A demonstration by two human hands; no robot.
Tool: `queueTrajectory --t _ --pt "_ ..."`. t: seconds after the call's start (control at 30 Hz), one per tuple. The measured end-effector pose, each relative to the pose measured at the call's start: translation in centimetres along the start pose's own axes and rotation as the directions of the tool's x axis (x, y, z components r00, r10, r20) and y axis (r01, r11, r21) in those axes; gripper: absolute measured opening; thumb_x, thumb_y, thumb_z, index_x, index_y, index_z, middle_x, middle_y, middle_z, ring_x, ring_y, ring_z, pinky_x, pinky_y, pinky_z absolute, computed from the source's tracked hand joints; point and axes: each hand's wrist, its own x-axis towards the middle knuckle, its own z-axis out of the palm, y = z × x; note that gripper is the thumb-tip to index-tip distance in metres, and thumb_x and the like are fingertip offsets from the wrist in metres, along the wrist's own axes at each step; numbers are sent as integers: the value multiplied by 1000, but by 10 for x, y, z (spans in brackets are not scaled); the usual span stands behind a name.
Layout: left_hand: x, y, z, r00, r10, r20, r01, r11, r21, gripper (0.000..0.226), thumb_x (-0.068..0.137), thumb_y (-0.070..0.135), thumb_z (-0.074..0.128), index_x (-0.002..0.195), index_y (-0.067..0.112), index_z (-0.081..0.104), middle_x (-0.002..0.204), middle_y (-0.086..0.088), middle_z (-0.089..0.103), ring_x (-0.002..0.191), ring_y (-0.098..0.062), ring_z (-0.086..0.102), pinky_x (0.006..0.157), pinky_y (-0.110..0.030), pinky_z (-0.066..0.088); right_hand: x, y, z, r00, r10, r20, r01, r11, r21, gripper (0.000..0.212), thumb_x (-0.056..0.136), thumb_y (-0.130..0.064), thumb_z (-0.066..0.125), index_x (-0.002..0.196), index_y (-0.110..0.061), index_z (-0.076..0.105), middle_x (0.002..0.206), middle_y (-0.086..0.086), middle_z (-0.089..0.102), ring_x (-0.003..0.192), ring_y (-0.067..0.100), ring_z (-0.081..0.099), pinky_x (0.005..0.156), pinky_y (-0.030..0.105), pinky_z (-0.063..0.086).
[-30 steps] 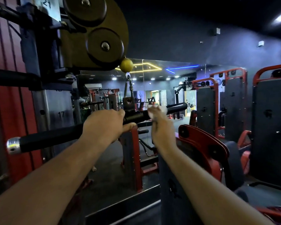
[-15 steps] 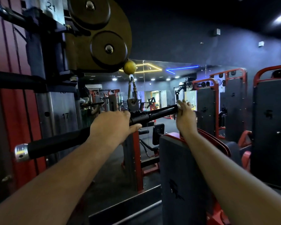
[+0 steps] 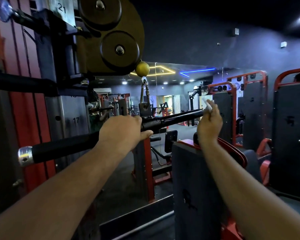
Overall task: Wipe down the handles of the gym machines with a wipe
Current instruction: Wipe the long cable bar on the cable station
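Wiping the bar's right end

Left hand (image 3: 121,132) grips the bar (image 3: 171,119) mid-frame; right hand (image 3: 209,122) pinches the wipe (image 3: 208,105) — wrap it fully around the tip.

The bar (image 3: 111,135) runs across the middle of the view, tilted, its left end lower and nearer, its right end higher and farther. It hangs by a carabiner (image 3: 145,94) from under the ball (image 3: 142,69), which sits below the pulley housing (image 3: 109,35) at upper left. The left hand (image 3: 121,132) grips the bar just left of the carabiner's bracket. The right hand (image 3: 210,123) is at the bar's right end, with the wipe (image 3: 208,103) in its fingers (just past the tip). Behind the bar stands a mirror (image 3: 171,94); below the right hand is a padded seat back (image 3: 196,187).
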Motion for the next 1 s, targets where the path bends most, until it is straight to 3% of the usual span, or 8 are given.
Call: queueTrajectory --t 0.07,0.2,0.43,0.57,0.67,0.77,0.87,1.0 --pt "-1 0 -1 1000 -3 1 3 1000 -26 67 96 79 27 117 21 53 71 5 43 68 -17 50 59 -34 44 26 10 -7 996 28 83 -12 983 -184 34 109 -14 43 137 -11 60 130 16 63 111 28 63 82 25 46" --pt "-3 1 -4 1000 -8 17 9 997 -75 66 94 80 25 113 23 51 75 5 49 66 -14 50 58 -33 43 5 2 9 995 -22 98 43 974 -221 31 109 -16 43 132 -8 62 140 18 55 94 13 57 64 -1 38" --pt "-8 0 -9 1000 -22 15 22 1000 3 57 97 75 30 113 24 50 73 5 47 57 -11 41 53 -32 36 -105 -34 27 848 -257 464 257 964 65 34 104 -17 47 134 -19 63 117 -6 66 91 -8 60 76 7 49" --pt "-10 -4 -8 1000 -13 -7 13 1000 10 59 96 77 30 109 23 50 71 5 48 57 -12 45 53 -32 41 -66 -32 3 894 -227 385 227 973 46 31 107 -21 47 132 -25 63 80 -6 60 48 0 42 42 12 33" --pt "-9 -1 -8 1000 -6 -5 6 1000 1 64 96 79 27 113 22 51 73 3 49 65 -15 53 57 -33 47 6 -15 -14 950 -219 224 266 942 -207 32 109 -24 44 131 -16 65 107 7 70 69 8 58 57 11 41" --pt "-6 2 -8 1000 -5 14 6 1000 -19 68 94 80 26 116 21 51 76 2 52 65 -16 52 56 -34 47 38 2 -15 927 -129 353 282 860 -426 33 110 -23 39 122 -10 67 111 15 68 87 26 66 67 21 41" --pt "-6 2 -7 1000 -13 19 13 1000 -16 69 94 80 26 117 21 52 76 2 51 63 -15 50 55 -33 46 3 -8 1 917 -85 390 247 887 -389 25 108 -16 42 113 -7 65 100 13 67 66 12 58 52 9 41" --pt "-8 -1 -12 1000 -11 13 10 999 33 62 97 75 32 118 22 53 71 4 43 56 -12 39 53 -31 36 -69 -34 29 814 -218 539 378 902 -206 29 106 -23 44 127 -16 62 120 5 66 93 13 62 89 35 57"
